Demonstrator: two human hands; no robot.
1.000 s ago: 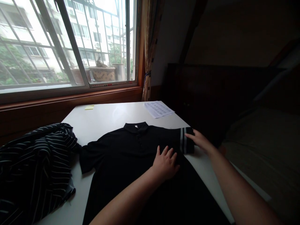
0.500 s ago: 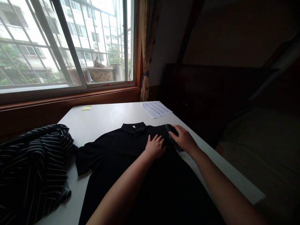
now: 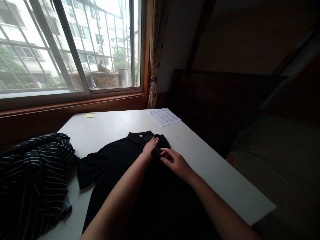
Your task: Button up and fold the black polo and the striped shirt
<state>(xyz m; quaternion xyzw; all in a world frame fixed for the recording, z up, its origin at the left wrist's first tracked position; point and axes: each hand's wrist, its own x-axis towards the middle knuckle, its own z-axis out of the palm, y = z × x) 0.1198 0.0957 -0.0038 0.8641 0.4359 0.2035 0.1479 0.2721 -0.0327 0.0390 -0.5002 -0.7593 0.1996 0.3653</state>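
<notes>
A black polo shirt (image 3: 115,156) lies spread on the white table, its collar pointing toward the window and a small white label inside the collar. Its right-hand sleeve is turned inward over the chest. Flat on the shirt just below the collar rests my left hand (image 3: 150,147), open, with fingers stretched out by the folded sleeve. My right hand (image 3: 177,163) is beside it, thumb and fingers curved round the sleeve's edge and closed on the cloth. The fingertips are partly lost against the black fabric. The left-hand sleeve (image 3: 90,166) lies stretched out.
A black garment with white stripes (image 3: 47,163) lies heaped at the table's left. Printed sheets (image 3: 165,117) and a yellow sticky note (image 3: 89,115) are at the far edge of the white table (image 3: 215,180). Beyond stand a barred window and a tied curtain (image 3: 155,53).
My right hand has moved left with the shirt's right-hand sleeve, which now lies folded inward. My left hand has shifted slightly left and toward the collar. The view has shifted a little.
</notes>
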